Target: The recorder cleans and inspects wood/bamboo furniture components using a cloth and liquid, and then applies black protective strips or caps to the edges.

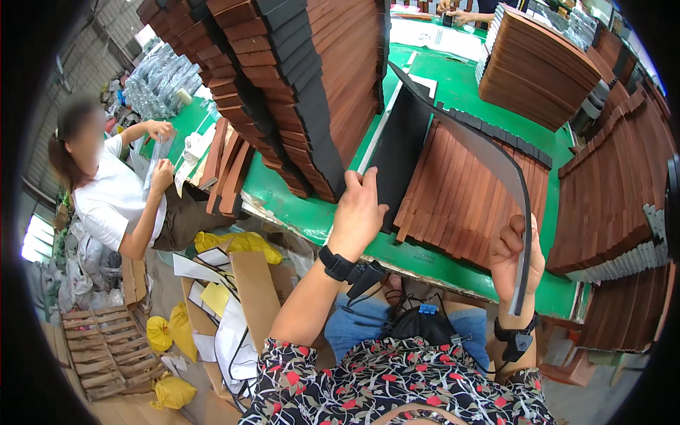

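Note:
My right hand is closed round the near end of a long, flexible black strip with a grey underside. The strip bows upward, and its far end reaches over a flat black sheet. At the near left edge of that sheet rests my left hand, thumb and fingers apart. Beside the sheet, a row of reddish-brown slats with black far ends lies under the raised strip. A tall stack of brown slats with black ends rises just left of my left hand.
More brown slat stacks stand at the right and far right of the green table. A person in a white shirt works at the left. Cardboard and yellow bags lie on the floor. Another person's hands show at the back.

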